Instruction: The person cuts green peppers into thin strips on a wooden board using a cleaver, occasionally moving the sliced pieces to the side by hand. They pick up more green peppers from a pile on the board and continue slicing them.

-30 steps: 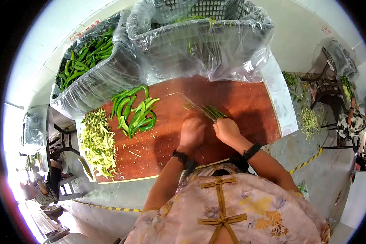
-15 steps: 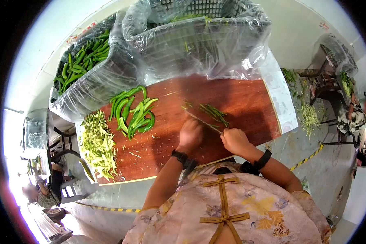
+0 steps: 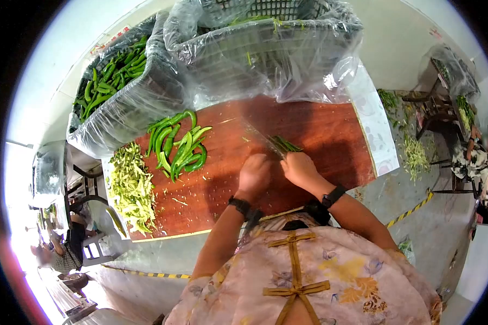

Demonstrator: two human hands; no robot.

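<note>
While the left hand (image 3: 255,173) is hovering or resting over the reddish-brown board (image 3: 331,181), its fingers are curling into a narrow fist, and I cannot tell whether they are holding anything. Just beside it, the right hand (image 3: 300,168) is closing around the near end of a thin, blade-like tool (image 3: 267,140), which is slanting away toward the upper left and showing only as a blurred streak. Slender dark green pieces (image 3: 288,143) are lying just beyond the right hand's fingers, near the tool; whether the fingers are touching them, I cannot tell. Both wrists are wearing dark bands.

To the left of the hands, well apart from them, a cluster of green peppers (image 3: 181,146) is lying on the board, some curving and some looking split open. Farther left, a heap of pale green scraps (image 3: 131,192) is covering the board's left end, and small bits are dotting the wood between. Behind the board, a plastic-lined crate (image 3: 130,105) at the left is holding many green peppers, while a larger plastic-lined crate (image 3: 265,59) is standing beside it, with thin green strands lying along its rim
</note>
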